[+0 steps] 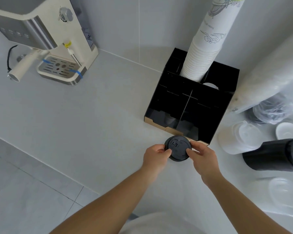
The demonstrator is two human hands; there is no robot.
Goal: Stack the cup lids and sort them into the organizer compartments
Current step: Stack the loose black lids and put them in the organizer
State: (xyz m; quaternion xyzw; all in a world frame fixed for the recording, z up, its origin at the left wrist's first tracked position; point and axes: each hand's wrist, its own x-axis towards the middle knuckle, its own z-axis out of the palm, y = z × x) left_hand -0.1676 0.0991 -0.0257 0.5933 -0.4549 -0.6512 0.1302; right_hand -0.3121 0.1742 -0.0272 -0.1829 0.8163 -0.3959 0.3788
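A short stack of black cup lids (177, 147) rests on the white counter just in front of the black organizer (216, 115). My left hand (156, 155) grips the stack's left edge and my right hand (202, 156) grips its right edge, thumbs on the top lid. The organizer's two front compartments are dark; I cannot tell what lies in them. A tall stack of white paper cups (205, 53) stands in a rear compartment. To the right lie a sideways stack of black lids (274, 157), a stack of white lids (238, 141) and a clear lid (282, 188).
An espresso machine (46, 41) stands at the back left of the counter. Plastic bags of lids (269, 93) lean against the wall on the right, with a white saucer-like lid (287, 131) below them. The counter's front edge (41, 163) runs diagonally at the left.
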